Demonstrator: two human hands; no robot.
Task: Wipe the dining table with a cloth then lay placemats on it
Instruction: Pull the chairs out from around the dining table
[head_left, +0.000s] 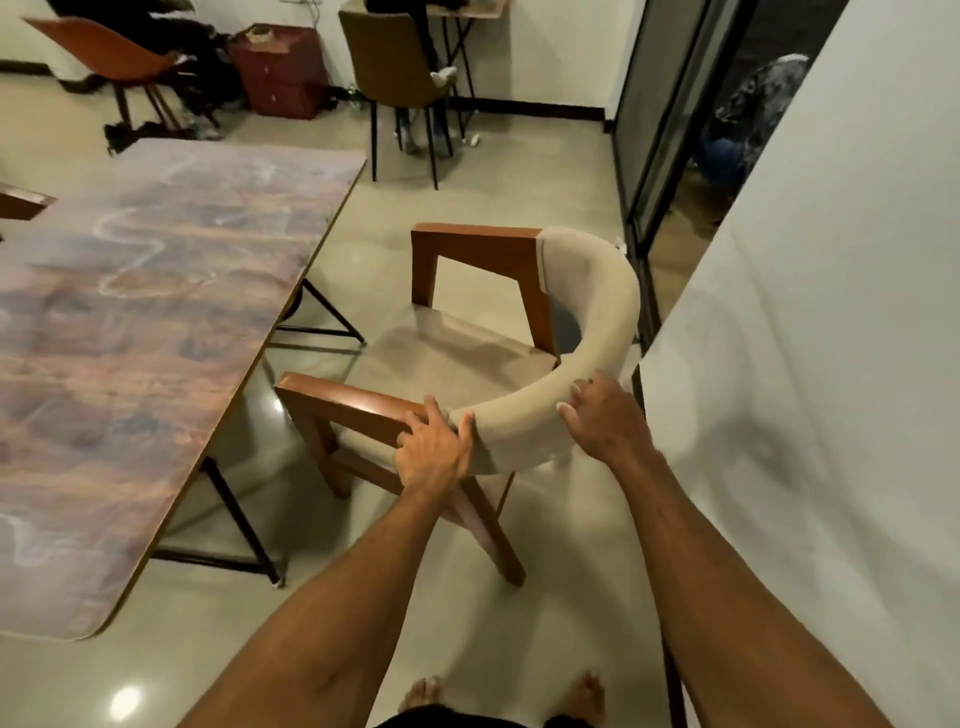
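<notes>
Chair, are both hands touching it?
Touching. The head view shows the left hand gripping the chair where wooden arm meets padded back, and the right hand curled over the back.

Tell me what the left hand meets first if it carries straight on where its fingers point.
The left hand already grips the armchair by its wooden armrest; beyond that, probably the dining table edge, though depth is unclear.

Open floor (519, 171) between chair (587, 332) and table (156, 322)
</notes>
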